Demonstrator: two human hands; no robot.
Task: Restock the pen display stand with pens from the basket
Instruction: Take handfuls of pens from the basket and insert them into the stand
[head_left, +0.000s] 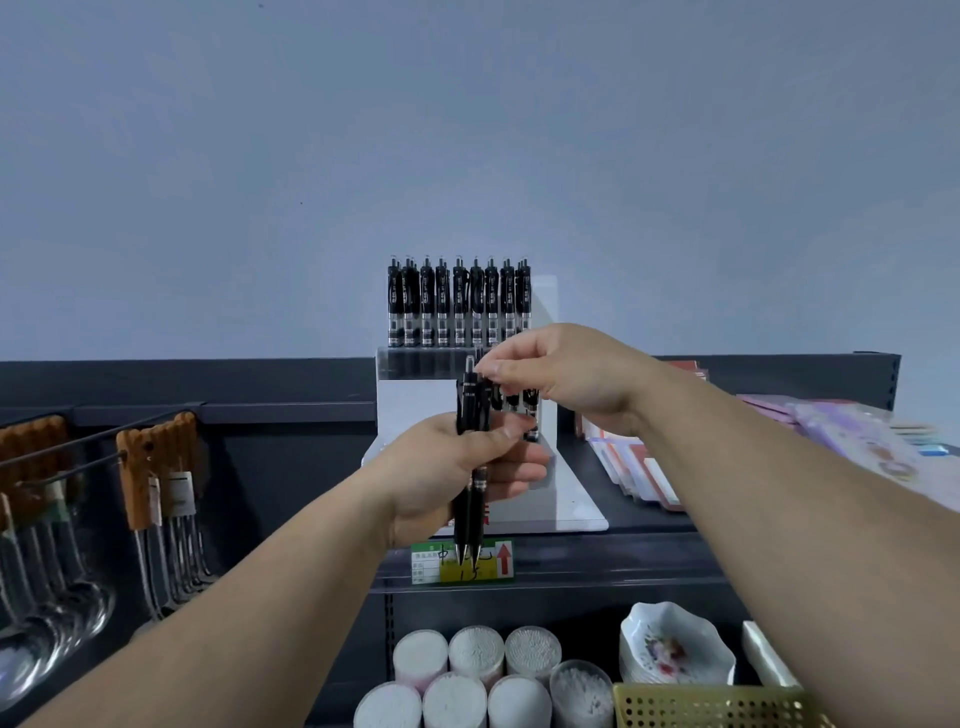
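Just before the pen display stand (576, 499), two hands share one bundle of black pens (469, 415).

The left hand (441, 473) has its grip curled round the bundle's middle; the pens stand upright, tips pointing down past the palm toward the price label (462, 564) on the shelf (649, 558) edge. The right hand (566, 379) closes its grip in a pinch on the top end of a pen (470, 371) at the bundle's top. Behind them, the white stand's upper tier carries a row of upright pens (457, 304). The yellow basket (717, 706) lies well apart, at the lower right under the right forearm.
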